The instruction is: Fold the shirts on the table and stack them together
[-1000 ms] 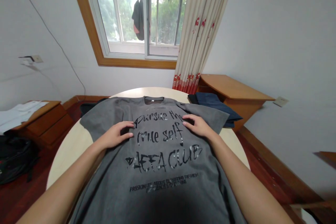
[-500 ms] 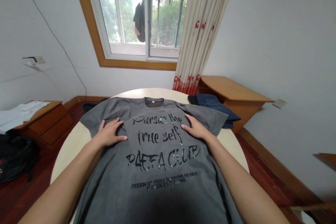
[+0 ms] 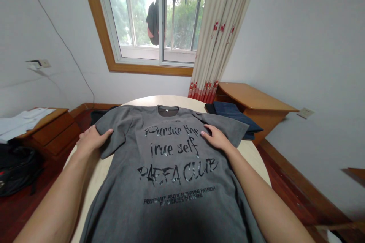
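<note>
A dark grey T-shirt [image 3: 171, 174] with black lettering lies front up on a round pale table [image 3: 168, 100], its collar toward the window. At the outer end of the shirt's left-side sleeve, my left hand [image 3: 91, 139] grips the cloth, thumb on top and fingers at the hem, partly hidden. My right hand [image 3: 216, 136] rests with fingers stretched on the shirt's chest, beside the top lines of lettering and near the other sleeve.
Folded dark blue clothes [image 3: 234, 113] lie at the table's right rim, with a wooden desk [image 3: 253, 97] behind. Dark cloth [image 3: 98, 115] is at the far left rim. A wooden cabinet [image 3: 51, 134] with papers and a black bag [image 3: 18, 167] stand left. A curtain [image 3: 219, 41] hangs beside the window.
My left hand has moved outward from the shirt's chest to the sleeve end and taken hold there; that sleeve is drawn slightly inward and creased. My right hand has barely moved.
</note>
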